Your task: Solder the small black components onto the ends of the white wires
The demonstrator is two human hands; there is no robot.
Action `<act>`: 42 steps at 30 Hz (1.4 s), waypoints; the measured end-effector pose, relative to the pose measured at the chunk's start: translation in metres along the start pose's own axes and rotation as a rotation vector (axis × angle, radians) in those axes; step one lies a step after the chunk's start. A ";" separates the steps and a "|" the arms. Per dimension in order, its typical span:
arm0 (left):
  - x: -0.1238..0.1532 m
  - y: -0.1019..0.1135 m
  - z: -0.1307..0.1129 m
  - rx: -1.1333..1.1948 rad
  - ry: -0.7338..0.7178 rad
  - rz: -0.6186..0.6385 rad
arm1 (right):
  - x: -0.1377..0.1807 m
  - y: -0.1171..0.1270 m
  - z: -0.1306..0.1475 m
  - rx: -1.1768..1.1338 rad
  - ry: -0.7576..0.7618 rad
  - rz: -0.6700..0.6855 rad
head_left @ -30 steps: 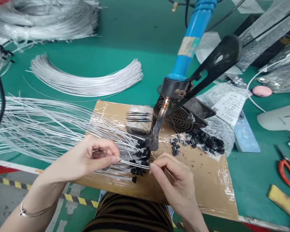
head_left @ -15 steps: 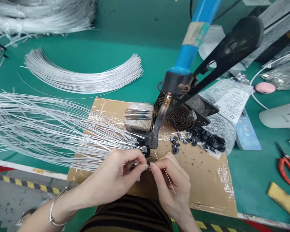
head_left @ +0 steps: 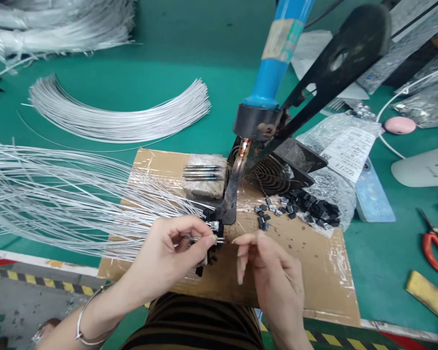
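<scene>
My left hand [head_left: 184,245] is closed in a pinch on white wires [head_left: 221,240], whose short ends stick out past the thumb toward the right. Under its fingertips lies a dark fixture [head_left: 213,228] with small metal pieces, partly covered by the hand. My right hand [head_left: 275,272] is a little to the right, apart from the left, with curled fingers. A thin wire [head_left: 242,225] shows beyond its fingertips and again by the palm; the fingers hide the middle. Just above both hands, a blue-handled soldering iron [head_left: 264,82] slants down in a black clamp.
Loose white wires [head_left: 76,194] fan out leftward, with a curved bundle [head_left: 120,119] behind. Small black connectors [head_left: 310,206] are heaped on the cardboard [head_left: 314,287] beside a round-grilled fan [head_left: 273,175]. Red-handled scissors [head_left: 436,245] and a yellow sponge [head_left: 430,294] lie at the right.
My right hand has drawn away to the right from the left fingertips and turned. The left hand has shifted slightly left, still pinching, and the wire ends now show.
</scene>
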State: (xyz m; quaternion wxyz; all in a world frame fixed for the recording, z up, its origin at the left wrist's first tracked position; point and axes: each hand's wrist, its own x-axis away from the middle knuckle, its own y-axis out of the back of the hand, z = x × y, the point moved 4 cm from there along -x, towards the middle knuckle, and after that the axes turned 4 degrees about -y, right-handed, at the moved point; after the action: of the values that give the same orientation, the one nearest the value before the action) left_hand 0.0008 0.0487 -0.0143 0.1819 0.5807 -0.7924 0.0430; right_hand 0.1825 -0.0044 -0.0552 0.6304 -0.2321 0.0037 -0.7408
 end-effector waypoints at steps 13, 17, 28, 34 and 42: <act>0.002 -0.003 -0.008 -0.035 -0.122 -0.082 | -0.002 -0.024 -0.011 -0.163 -0.105 0.173; 0.004 -0.004 -0.008 -0.049 -0.118 -0.083 | -0.002 -0.025 -0.014 -0.197 -0.132 0.163; 0.009 -0.007 -0.007 -0.120 -0.138 -0.084 | -0.002 -0.025 -0.014 -0.224 -0.219 0.138; 0.011 -0.008 -0.005 -0.174 -0.122 -0.046 | -0.002 -0.028 -0.008 -0.270 -0.274 0.071; 0.011 -0.006 -0.008 -0.144 -0.152 -0.075 | -0.003 -0.030 -0.007 -0.310 -0.331 0.075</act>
State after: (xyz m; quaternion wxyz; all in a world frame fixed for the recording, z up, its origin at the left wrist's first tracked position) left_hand 0.0051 0.0391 -0.0045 0.1642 0.5970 -0.7825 -0.0652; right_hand 0.1521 0.0030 -0.0536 0.6063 -0.4443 0.0226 -0.6591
